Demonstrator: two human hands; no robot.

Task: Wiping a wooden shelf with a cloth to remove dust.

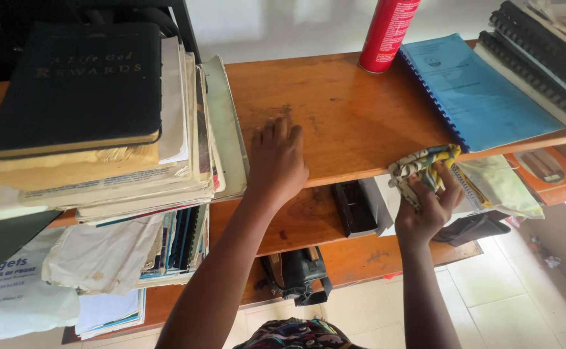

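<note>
My left hand (276,161) lies flat, fingers apart, on the top wooden shelf (341,116), just right of a tall pile of books and papers (102,129) with a dark hardcover book (79,84) on top. At the shelf's front edge my right hand (430,205) is closed around a crumpled patterned yellow, white and dark cloth (422,165). The cloth touches the shelf edge beside a blue spiral-bound booklet (477,90).
A red spray can (388,32) stands at the back of the shelf. Black comb-bound documents (545,58) lie at the far right. Lower shelves hold a black box (354,207), papers, an orange booklet (545,171) and a black object (299,274). Tiled floor lies below.
</note>
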